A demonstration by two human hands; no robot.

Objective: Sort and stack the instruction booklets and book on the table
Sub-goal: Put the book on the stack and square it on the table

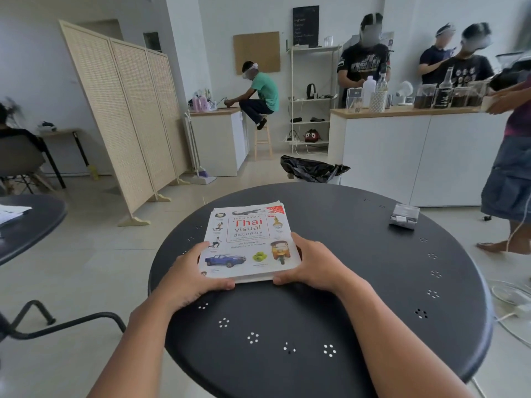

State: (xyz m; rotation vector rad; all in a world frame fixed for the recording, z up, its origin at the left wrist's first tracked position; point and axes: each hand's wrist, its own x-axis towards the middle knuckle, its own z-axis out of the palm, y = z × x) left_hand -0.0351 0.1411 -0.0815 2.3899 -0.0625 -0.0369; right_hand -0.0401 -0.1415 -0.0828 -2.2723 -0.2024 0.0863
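A white book (pixel 248 239), titled Thai visual dictionary, lies face up on top of a thin pile of booklets on the round black table (pixel 330 282). White booklet edges (pixel 274 203) show under its far end. My left hand (pixel 198 275) grips the stack's near left corner, thumb under the front edge. My right hand (pixel 309 261) holds the near right corner, fingers along the right side. Both hands press on the stack from either side.
A small grey packet (pixel 403 216) lies at the table's far right. A black-lined bin (pixel 313 169) stands beyond the table. Another dark table (pixel 31 222) with papers is at the left. A person (pixel 508 179) stands close at the right; others work at the white counter (pixel 402 145).
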